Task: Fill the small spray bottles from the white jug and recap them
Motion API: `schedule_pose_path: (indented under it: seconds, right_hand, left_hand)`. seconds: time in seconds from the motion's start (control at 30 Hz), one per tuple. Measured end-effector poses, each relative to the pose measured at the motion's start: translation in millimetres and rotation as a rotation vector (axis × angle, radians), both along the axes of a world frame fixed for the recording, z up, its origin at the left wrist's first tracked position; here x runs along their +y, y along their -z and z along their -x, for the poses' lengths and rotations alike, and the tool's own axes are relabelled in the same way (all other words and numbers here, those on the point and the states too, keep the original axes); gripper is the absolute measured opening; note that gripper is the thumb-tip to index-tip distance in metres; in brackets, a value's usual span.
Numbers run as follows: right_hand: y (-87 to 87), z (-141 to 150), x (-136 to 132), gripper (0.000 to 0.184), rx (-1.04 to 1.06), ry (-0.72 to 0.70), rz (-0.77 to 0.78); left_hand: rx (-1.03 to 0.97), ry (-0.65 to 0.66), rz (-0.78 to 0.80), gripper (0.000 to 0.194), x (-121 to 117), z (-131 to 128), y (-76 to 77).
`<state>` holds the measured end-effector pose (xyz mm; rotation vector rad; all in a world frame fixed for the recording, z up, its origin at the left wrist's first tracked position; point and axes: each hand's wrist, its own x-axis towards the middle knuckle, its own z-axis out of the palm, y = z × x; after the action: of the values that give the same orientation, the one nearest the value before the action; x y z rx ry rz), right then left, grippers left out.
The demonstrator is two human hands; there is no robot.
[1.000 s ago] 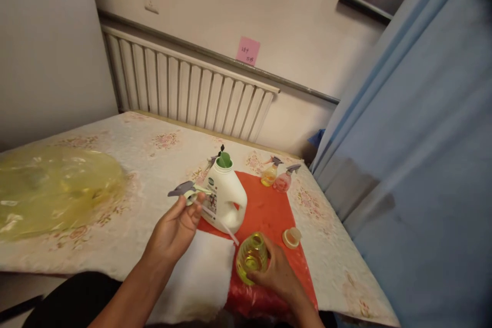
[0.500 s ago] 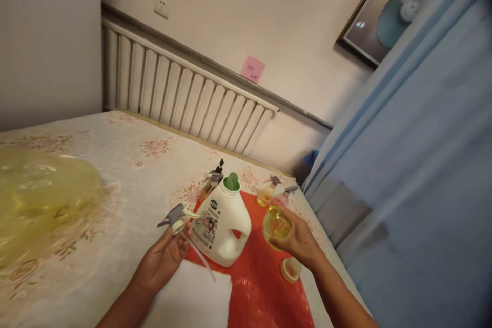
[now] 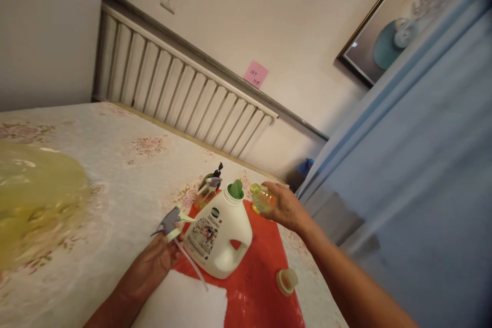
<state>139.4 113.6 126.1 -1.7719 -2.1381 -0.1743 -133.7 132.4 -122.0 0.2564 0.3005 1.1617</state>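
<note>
My left hand [image 3: 156,259] pinches a grey-and-cream trigger spray head [image 3: 171,223], its clear dip tube [image 3: 194,265] hanging down to the right. A white detergent jug [image 3: 225,238] stands upright between my hands, its green-lined mouth uncapped. My right hand [image 3: 286,207] is wrapped round a small clear bottle [image 3: 263,200] with yellow liquid. That bottle is tilted, neck to the left, just right of the jug's mouth and apart from it. A pale cap [image 3: 287,282] lies below my right forearm.
A red sheet [image 3: 253,292] and a white cloth [image 3: 188,302] lie under the jug on the flowered tablecloth [image 3: 115,174]. Behind the jug stands a spray bottle [image 3: 206,196]. A large yellow liquid-filled bag [image 3: 38,200] is at left; a blue curtain [image 3: 415,189] hangs at right.
My right hand has moved the small bottle up and left towards the jug's mouth and tipped it. It now hides the spray bottles behind it. The left hand keeps the spray head.
</note>
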Motion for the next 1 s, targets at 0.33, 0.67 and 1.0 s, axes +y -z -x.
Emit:
schedule_pose_path:
  seconds: [0.33, 0.67, 1.0]
  right_hand:
    - [-11.9, 13, 8, 0.06, -0.347, 0.038, 0.094]
    - [-22.8, 27, 9, 0.062, -0.541, 0.107, 0.178]
    - [-25.0, 23, 11, 0.06, -0.572, 0.059, 0.142]
  left_hand:
    - [-0.023, 0.017, -0.081, 0.029, 8, 3, 11.1]
    - [-0.072, 0.032, -0.079, 0.028, 12, 3, 17.4]
    - [-0.07, 0.026, -0.092, 0.029, 11, 3, 16.4]
